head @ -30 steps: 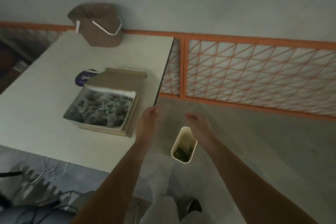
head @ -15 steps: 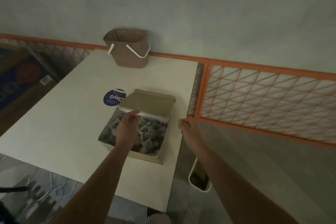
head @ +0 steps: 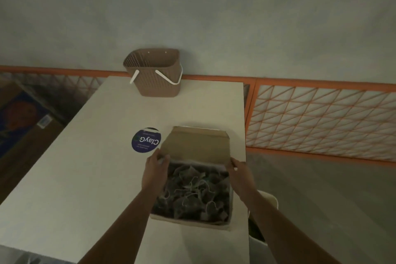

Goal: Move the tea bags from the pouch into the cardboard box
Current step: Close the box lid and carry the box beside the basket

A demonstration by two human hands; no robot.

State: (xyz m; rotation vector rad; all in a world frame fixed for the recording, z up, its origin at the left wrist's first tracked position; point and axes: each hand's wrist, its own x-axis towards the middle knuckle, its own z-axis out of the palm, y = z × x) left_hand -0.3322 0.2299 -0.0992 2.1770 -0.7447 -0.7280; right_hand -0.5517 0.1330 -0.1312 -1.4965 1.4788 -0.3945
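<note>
A cardboard box [head: 188,219] sits near the right edge of the white table [head: 90,167], its lid [head: 196,146] standing open at the far side. Several dark tea bags [head: 194,191] with pale strings fill it. My left hand [head: 155,170] grips the box's far left corner where the lid hinges. My right hand [head: 241,172] holds the far right corner of the box. No pouch is visible.
A round blue sticker [head: 146,140] lies on the table left of the box. A brown perforated basket [head: 153,72] with a white handle stands at the far edge. A pale bin [head: 269,201] stands on the floor by the table's right side. An orange lattice fence [head: 321,120] runs behind.
My head turned from the floor bin to the table. Both hands rose from beside the bin and came to the box's far corners.
</note>
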